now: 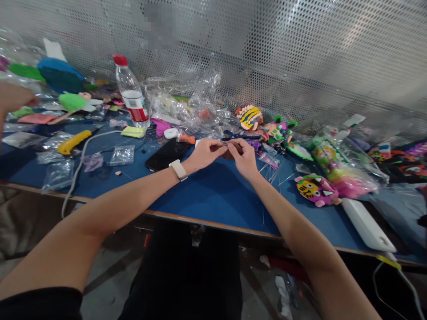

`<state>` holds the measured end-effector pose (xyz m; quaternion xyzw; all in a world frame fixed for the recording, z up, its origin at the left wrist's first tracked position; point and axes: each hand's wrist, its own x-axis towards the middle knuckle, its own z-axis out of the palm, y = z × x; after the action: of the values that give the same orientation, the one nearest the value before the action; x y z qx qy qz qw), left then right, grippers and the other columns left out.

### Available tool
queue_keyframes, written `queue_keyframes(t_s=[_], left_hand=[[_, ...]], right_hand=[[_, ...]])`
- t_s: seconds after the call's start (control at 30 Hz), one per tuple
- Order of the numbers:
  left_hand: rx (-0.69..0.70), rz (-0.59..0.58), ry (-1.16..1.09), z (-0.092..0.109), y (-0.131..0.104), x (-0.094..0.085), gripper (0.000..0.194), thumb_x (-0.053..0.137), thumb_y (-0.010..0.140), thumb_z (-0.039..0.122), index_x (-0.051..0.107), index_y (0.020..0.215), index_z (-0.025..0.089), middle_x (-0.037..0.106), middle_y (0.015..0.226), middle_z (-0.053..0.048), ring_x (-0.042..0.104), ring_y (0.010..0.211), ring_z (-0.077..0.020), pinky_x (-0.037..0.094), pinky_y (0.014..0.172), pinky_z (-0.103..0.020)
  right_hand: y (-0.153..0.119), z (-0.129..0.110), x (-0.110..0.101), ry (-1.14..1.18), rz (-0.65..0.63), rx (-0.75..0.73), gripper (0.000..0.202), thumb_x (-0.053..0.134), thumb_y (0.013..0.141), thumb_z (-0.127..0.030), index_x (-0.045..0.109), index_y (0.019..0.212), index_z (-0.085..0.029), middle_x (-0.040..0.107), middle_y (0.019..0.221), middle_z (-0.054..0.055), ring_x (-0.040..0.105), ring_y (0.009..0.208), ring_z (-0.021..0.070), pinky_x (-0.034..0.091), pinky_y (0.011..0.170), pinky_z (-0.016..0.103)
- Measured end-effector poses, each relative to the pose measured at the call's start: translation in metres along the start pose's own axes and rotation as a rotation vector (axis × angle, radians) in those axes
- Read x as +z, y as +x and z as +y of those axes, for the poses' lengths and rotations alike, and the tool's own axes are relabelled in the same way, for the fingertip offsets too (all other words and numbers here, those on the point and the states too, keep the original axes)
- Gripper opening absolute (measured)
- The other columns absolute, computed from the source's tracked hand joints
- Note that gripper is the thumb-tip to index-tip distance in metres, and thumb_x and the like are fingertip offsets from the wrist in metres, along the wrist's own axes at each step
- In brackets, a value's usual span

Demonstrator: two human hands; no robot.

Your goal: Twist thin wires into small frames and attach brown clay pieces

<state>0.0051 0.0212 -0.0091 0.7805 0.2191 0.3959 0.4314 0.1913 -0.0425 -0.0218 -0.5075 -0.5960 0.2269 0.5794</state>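
My left hand [206,154] and my right hand [245,159] meet above the blue table [213,195], thumbs and fingertips pinched close together. Between them is something small and dark that the fingers mostly hide; its kind cannot be made out. A black phone [167,153] lies flat beside my left wrist, which wears a pale band [178,170]. Just beyond my fingers are an orange piece [187,139] and a dark-handled tool [238,135]. Thin clear sticks [275,174] lie to the right of my right hand.
A red-capped bottle [133,98] stands at back left, near a yellow cutter [73,141] and a white cable [80,166]. Clay-like animal faces [316,190], crumpled plastic bags [193,106] and a white power bank [368,224] lie about. Another person's hand [15,98] reaches in at far left.
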Motion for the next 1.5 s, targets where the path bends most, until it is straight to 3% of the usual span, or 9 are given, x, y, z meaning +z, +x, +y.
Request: queue_keyframes(t_s=[0.23,0.5,0.63,0.77,0.9,0.97,1.13,1.5], left_hand=[[0.023,0.002,0.054,0.003,0.000,-0.005,0.042,0.073,0.102,0.053,0.079,0.081,0.017,0.082,0.082,-0.007,0.070,0.076,-0.0173,0.055,0.074,-0.031],[-0.010,-0.013,0.025,0.000,0.000,-0.003,0.040,0.074,0.101,0.053,0.080,0.082,0.018,0.081,0.081,-0.007,0.071,0.074,-0.0166,0.056,0.072,-0.030],[0.008,-0.009,0.048,-0.006,0.001,-0.002,0.042,0.078,0.098,0.056,0.078,0.080,0.019,0.079,0.078,-0.006,0.069,0.074,-0.0179,0.056,0.072,-0.032],[0.021,-0.005,0.075,-0.007,0.001,-0.003,0.045,0.077,0.099,0.058,0.076,0.076,0.019,0.078,0.077,-0.006,0.067,0.072,-0.0167,0.054,0.069,-0.031],[0.015,-0.025,0.067,-0.008,0.001,-0.003,0.049,0.074,0.100,0.060,0.076,0.077,0.018,0.079,0.078,-0.007,0.067,0.071,-0.0163,0.052,0.068,-0.030],[0.006,-0.043,0.050,-0.009,0.001,-0.003,0.052,0.073,0.101,0.064,0.076,0.076,0.018,0.078,0.076,-0.007,0.068,0.070,-0.0165,0.053,0.068,-0.031],[0.009,-0.062,0.052,-0.010,0.002,-0.005,0.058,0.074,0.099,0.070,0.075,0.074,0.018,0.079,0.075,-0.007,0.070,0.069,-0.0167,0.055,0.069,-0.030],[-0.037,-0.133,-0.068,-0.018,0.003,-0.001,0.050,0.084,0.093,0.064,0.073,0.079,0.017,0.076,0.073,-0.006,0.068,0.067,-0.0154,0.056,0.068,-0.030]], right_hand=[[0.000,0.006,0.002,0.178,0.013,0.082,0.049,0.082,0.090,-0.074,0.083,0.108,-0.028,0.085,0.100,0.006,0.081,0.090,0.0279,0.071,0.084,0.050],[0.003,0.015,0.000,0.159,0.081,0.062,0.050,0.088,0.085,-0.072,0.084,0.109,-0.028,0.086,0.106,0.006,0.081,0.104,0.0282,0.068,0.097,0.049],[0.003,0.016,0.000,0.127,0.066,0.047,0.046,0.087,0.088,-0.069,0.084,0.109,-0.028,0.086,0.107,0.007,0.082,0.104,0.0278,0.068,0.095,0.049],[0.002,0.013,0.000,0.133,0.019,0.082,0.047,0.093,0.083,-0.064,0.082,0.111,-0.028,0.086,0.107,0.006,0.082,0.100,0.0279,0.071,0.088,0.049],[0.002,0.012,0.000,0.165,0.047,0.070,0.045,0.096,0.081,-0.058,0.081,0.110,-0.028,0.086,0.106,0.006,0.083,0.103,0.0273,0.069,0.096,0.049],[0.002,0.011,0.001,0.175,0.067,0.070,0.046,0.095,0.081,-0.059,0.080,0.111,-0.028,0.086,0.106,0.006,0.083,0.104,0.0271,0.068,0.098,0.049],[0.003,0.010,0.002,0.202,0.051,0.128,0.051,0.093,0.080,-0.068,0.077,0.107,-0.027,0.086,0.102,0.006,0.082,0.095,0.0275,0.070,0.085,0.046],[0.007,0.019,-0.003,0.199,0.073,0.105,0.045,0.091,0.084,-0.062,0.075,0.108,-0.028,0.084,0.100,0.005,0.081,0.099,0.0267,0.068,0.092,0.046]])
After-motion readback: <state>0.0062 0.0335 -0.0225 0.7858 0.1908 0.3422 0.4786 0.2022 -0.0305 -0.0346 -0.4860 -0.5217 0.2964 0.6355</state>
